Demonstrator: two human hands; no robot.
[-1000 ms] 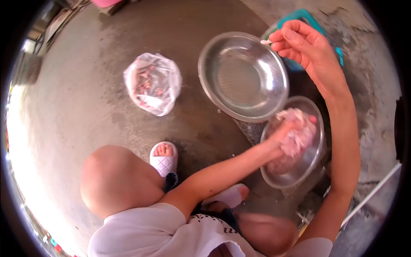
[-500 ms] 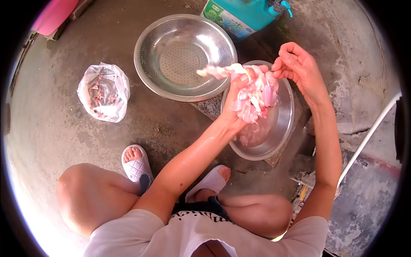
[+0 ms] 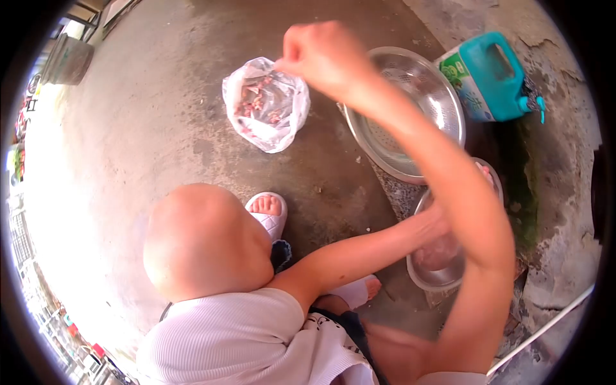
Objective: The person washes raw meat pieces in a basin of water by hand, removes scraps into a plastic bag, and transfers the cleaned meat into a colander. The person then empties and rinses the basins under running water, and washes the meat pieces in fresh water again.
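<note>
My right hand (image 3: 321, 54), slightly blurred, reaches across to the upper rim of a clear plastic bag (image 3: 273, 138). Its fingers are pinched together; anything between them is too small to tell. Small pinkish scraps (image 3: 256, 102) lie inside the bag. Over a metal bowl (image 3: 421, 279) at the right is my left hand (image 3: 437, 220), its fingers mostly hidden behind my right forearm. Whatever it holds is hidden too. A pale pink piece of meat (image 3: 436, 253) sits low in that bowl.
A perforated metal basin (image 3: 394, 151) stands beyond the bowl, partly behind my right forearm. A teal jug (image 3: 497, 80) with a pump is right of it. My slippered foot (image 3: 269, 215) is below the bag. A white pipe (image 3: 545, 327) crosses the lower right.
My right hand has swung left from beside the meat to above the bag. My left hand has lowered toward the bowl, and the meat it held is now hidden. The view has shifted.
</note>
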